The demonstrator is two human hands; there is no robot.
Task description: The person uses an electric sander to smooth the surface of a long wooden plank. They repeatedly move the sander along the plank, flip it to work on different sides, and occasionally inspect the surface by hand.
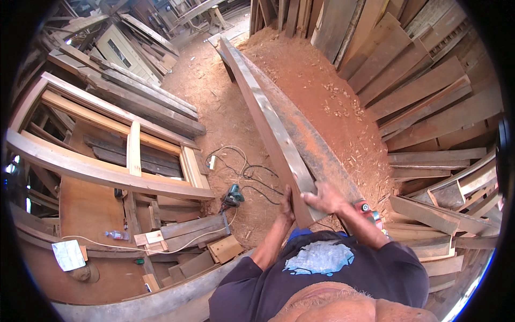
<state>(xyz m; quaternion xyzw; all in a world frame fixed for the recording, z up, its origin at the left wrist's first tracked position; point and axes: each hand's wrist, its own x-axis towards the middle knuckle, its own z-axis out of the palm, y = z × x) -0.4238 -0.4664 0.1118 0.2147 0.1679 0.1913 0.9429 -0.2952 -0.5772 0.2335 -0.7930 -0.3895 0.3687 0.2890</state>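
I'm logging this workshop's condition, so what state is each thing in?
Long beam: near end between both hands
Left hand: against its left side
Right hand: over its near end
Teal power tool: on the floor, unheld; on or off unclear
Plastic bottle: on its side
White sheet: spread open
Wooden frame: openings unglazed

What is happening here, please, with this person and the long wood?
A person has both hands at the near end of a long wooden beam: the left hand against its left side, the right hand over its upper right edge. The beam runs along a dusty, bench-like surface. A green power tool lies on the floor to the left.
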